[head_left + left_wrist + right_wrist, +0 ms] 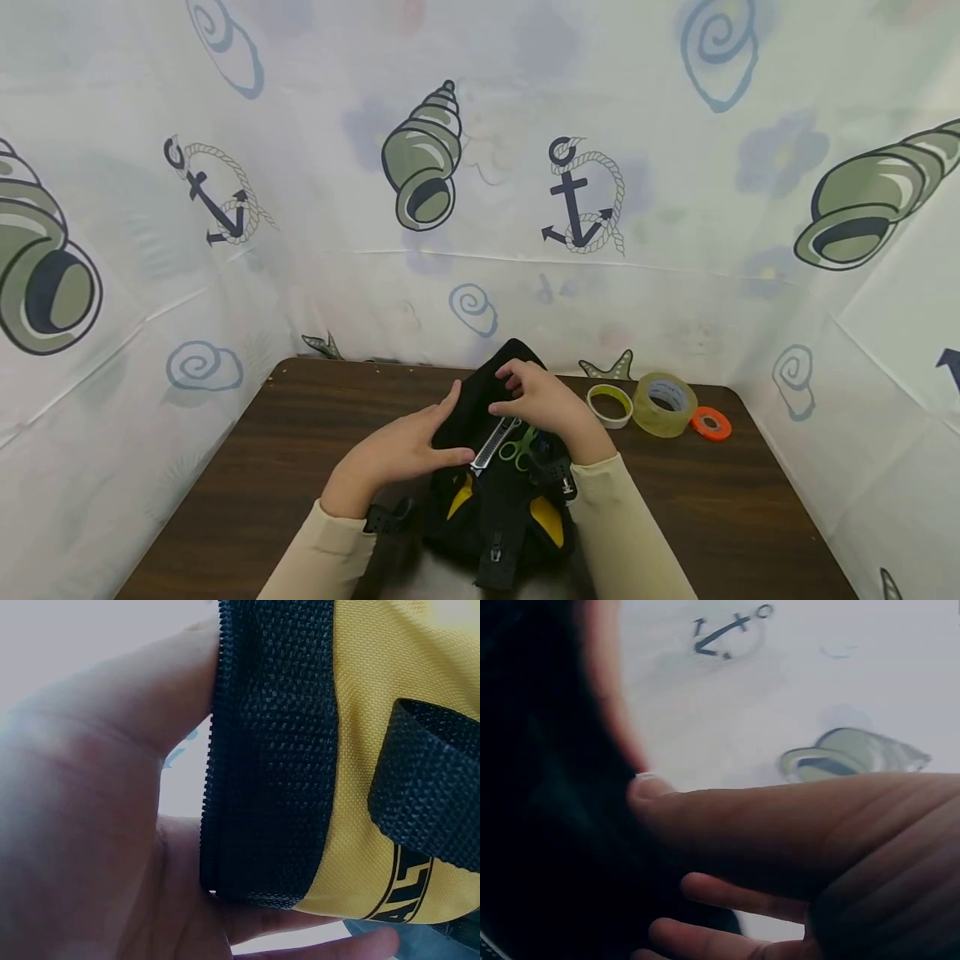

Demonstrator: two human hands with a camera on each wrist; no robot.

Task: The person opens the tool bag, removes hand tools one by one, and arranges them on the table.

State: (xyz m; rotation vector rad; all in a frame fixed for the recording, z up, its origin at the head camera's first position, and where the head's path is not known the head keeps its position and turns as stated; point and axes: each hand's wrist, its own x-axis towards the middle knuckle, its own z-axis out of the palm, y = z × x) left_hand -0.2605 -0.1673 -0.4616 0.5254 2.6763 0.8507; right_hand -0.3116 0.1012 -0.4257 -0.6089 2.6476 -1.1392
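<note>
Hands: apart from each other, one at either side of the bag's upper part, neither clamped on anything that I can make out.
Left hand [401, 450]: fingers long and straight, thumb spread away from them; from the wrist, the bag's zip edge [214, 772] runs between thumb and fingers, perhaps so that side stays braced.
Right hand [547, 406]: loosely bent, thumb pointing inward over black cloth; whether it touches, I cannot tell. It may be there to keep the cloth spread.
Bag: a black bag [506, 500] with yellow panels [547, 521], centred on the near part of the brown wooden surface [315, 442], probably to sit within easy reach of both arms.
Tools: a box cutter [491, 450] lies slantwise at the bag between the hands, green-handled scissors [512, 451] just beside it, seemingly kept together there.
Tape rolls: at the far right, a white-and-yellow roll [594, 408], a large clear roll [643, 410] and a small orange roll [701, 426] form a row, apparently set aside from the hands.
Backdrop: pale cloth [502, 208] printed with shells and anchors.
</note>
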